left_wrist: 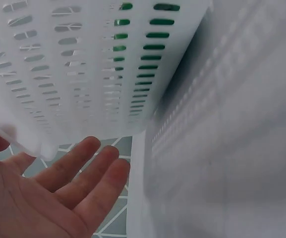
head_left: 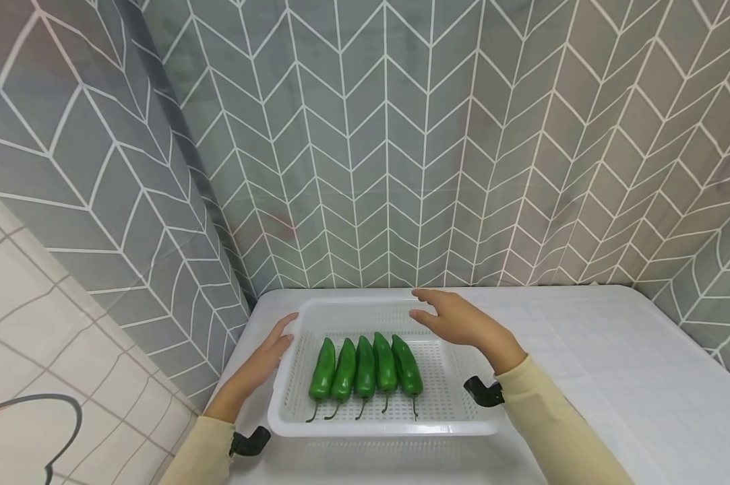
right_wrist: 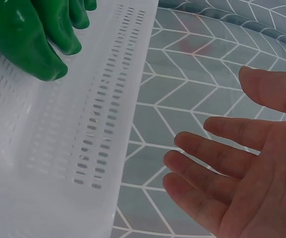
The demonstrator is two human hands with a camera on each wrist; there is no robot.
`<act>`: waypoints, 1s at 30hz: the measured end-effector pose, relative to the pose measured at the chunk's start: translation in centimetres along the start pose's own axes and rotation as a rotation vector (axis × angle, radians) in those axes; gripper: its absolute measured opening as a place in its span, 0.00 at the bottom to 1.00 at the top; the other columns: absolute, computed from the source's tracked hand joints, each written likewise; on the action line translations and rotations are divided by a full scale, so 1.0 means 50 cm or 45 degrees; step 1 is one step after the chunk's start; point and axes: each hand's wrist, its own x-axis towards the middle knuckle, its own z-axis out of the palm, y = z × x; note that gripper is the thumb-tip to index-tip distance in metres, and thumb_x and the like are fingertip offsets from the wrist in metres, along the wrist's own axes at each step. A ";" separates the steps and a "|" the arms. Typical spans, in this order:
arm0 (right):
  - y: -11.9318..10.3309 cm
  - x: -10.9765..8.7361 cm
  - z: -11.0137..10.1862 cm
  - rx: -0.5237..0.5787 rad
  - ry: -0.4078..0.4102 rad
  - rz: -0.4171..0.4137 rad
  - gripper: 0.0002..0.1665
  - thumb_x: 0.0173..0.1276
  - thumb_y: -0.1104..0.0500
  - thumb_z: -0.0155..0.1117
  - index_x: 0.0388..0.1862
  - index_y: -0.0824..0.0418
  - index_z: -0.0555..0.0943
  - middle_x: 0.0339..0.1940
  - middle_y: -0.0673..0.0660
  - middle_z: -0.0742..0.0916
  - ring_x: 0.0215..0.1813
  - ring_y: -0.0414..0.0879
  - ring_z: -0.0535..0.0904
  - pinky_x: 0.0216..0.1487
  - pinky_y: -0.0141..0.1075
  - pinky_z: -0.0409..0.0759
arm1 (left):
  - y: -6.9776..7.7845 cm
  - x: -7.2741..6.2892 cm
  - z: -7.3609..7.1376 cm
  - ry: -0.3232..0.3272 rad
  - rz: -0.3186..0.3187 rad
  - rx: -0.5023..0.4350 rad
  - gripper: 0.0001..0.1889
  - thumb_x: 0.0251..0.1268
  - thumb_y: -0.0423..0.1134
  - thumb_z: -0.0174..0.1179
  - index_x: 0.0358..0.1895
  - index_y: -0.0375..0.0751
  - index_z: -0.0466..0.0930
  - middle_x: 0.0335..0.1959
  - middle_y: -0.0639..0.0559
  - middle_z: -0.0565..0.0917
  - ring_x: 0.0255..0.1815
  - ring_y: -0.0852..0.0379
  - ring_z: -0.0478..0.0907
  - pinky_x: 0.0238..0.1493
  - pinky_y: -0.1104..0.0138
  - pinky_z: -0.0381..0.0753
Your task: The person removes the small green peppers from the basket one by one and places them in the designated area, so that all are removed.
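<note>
Several green chili peppers lie side by side in a white perforated plastic basket, their stems toward the front. My left hand is at the basket's left side, fingers extended along the outside. In the left wrist view the thumb of that left hand is by the rim; whether it presses on it I cannot tell. Over the back right part of the basket hovers my right hand, holding nothing. Its fingers are spread and relaxed in the right wrist view, apart from the peppers.
The basket stands on a table with a white cloth. Grey curtains with a white chevron pattern hang behind and at both sides. White tiled wall shows at the left. Black wrist mounts sit on both sleeves.
</note>
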 end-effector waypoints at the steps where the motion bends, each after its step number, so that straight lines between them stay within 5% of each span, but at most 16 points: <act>1: 0.001 0.002 0.002 0.001 -0.002 0.003 0.33 0.81 0.51 0.54 0.75 0.70 0.66 0.68 0.69 0.77 0.69 0.64 0.72 0.67 0.59 0.69 | 0.001 -0.001 0.002 0.007 -0.005 -0.002 0.28 0.86 0.44 0.32 0.82 0.48 0.42 0.72 0.31 0.66 0.68 0.35 0.71 0.62 0.44 0.76; 11: 0.000 0.027 0.027 0.013 -0.054 0.033 0.32 0.81 0.52 0.55 0.73 0.72 0.68 0.65 0.71 0.79 0.66 0.64 0.75 0.65 0.58 0.72 | -0.005 0.003 0.010 0.037 -0.026 -0.044 0.27 0.86 0.42 0.30 0.82 0.50 0.42 0.76 0.37 0.62 0.75 0.37 0.61 0.74 0.43 0.54; 23: 0.023 0.070 0.062 0.002 -0.163 0.081 0.31 0.80 0.50 0.54 0.70 0.71 0.71 0.61 0.69 0.82 0.62 0.63 0.79 0.62 0.56 0.75 | -0.010 0.006 0.014 0.023 -0.019 -0.112 0.27 0.86 0.41 0.27 0.82 0.51 0.40 0.78 0.38 0.59 0.77 0.37 0.58 0.75 0.43 0.50; 30: 0.029 0.082 0.074 0.075 -0.233 0.131 0.32 0.80 0.50 0.55 0.71 0.71 0.71 0.61 0.67 0.83 0.62 0.62 0.79 0.63 0.55 0.75 | -0.011 0.002 0.012 -0.010 -0.013 -0.164 0.25 0.87 0.42 0.27 0.81 0.55 0.42 0.75 0.39 0.64 0.73 0.40 0.65 0.70 0.55 0.64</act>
